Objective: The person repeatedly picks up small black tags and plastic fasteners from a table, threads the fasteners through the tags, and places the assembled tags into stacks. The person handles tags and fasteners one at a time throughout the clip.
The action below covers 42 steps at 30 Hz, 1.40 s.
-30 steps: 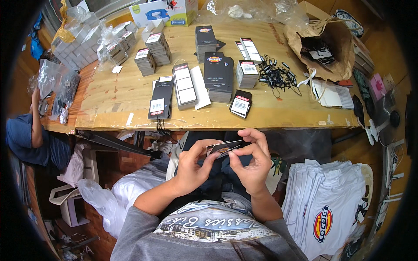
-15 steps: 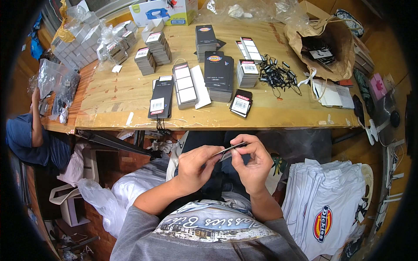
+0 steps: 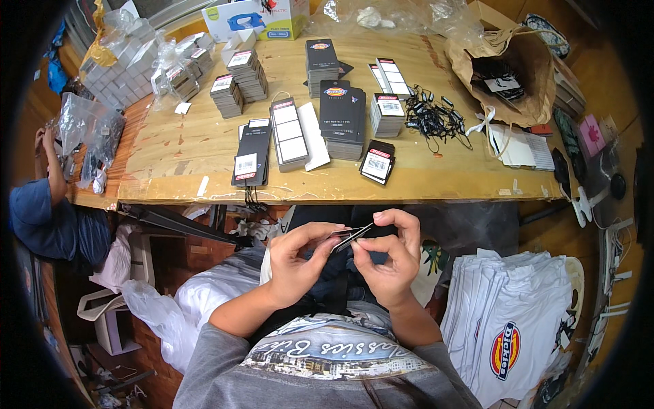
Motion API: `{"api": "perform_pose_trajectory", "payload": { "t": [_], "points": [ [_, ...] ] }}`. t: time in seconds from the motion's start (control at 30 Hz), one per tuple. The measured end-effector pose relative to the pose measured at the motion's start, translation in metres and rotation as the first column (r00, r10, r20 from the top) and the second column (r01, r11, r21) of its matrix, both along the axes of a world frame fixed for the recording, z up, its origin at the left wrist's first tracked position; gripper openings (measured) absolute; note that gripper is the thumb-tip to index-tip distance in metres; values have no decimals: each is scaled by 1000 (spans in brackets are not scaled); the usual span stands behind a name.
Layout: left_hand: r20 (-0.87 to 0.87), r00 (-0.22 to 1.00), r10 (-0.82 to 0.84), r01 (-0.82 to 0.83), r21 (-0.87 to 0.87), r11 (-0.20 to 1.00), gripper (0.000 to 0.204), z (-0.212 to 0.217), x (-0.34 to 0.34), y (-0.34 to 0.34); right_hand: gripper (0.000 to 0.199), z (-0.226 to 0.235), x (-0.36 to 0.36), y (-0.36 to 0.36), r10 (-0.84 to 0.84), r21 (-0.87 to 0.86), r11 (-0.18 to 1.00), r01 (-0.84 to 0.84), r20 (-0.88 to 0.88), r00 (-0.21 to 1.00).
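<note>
While the wooden tabletop (image 3: 204, 146) carries stacks of black hang tags (image 3: 343, 112) and a tangle of black strings (image 3: 434, 119), a crumpled brown paper bag (image 3: 524, 85) at its right end holds more dark tags. Folded white shirts (image 3: 511, 320) sit piled at the person's right. Below the table edge, both hands, left (image 3: 296, 262) and right (image 3: 388, 255), pinch 1 thin dark tag (image 3: 351, 236) between fingertips, now tilted slightly more than 0.5 s ago.
</note>
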<state>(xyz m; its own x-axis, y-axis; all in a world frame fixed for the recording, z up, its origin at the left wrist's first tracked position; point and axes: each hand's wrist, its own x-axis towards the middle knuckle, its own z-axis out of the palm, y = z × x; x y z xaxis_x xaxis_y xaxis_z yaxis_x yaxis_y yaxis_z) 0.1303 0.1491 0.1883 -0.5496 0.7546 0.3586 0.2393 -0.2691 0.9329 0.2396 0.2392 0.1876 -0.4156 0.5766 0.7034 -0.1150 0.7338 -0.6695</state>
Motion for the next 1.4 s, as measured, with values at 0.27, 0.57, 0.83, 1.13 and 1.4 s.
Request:
{"api": "perform_pose_trajectory", "payload": {
  "t": [0.27, 0.57, 0.83, 1.13, 1.4],
  "points": [
    [-352, 936, -17, 41, 59, 997, 23, 5, -6, 0, 18, -1, -1, 1, 54, -28, 998, -54, -20, 998],
    [-495, 860, -122, 148, 13, 989, 35, 9, -14, -1, 17, -7, 1, 3, 215, -234, 946, -225, -68, 974],
    [-196, 905, -378, 377, -48, 925, 24, 1, -30, -1, 16, -4, 3, 9, 317, -218, 924, -314, -19, 948],
    [-255, 936, -241, 245, -18, 969, 7, 2, -21, 7, 15, 1, 2, 7, 268, -192, 949, -249, 77, 960],
    [-427, 899, 96, -4, 212, 977, 13, 13, -14, -2, 14, -26, 5, 14, 379, -385, 865, -323, 80, 922]
  ]
}}
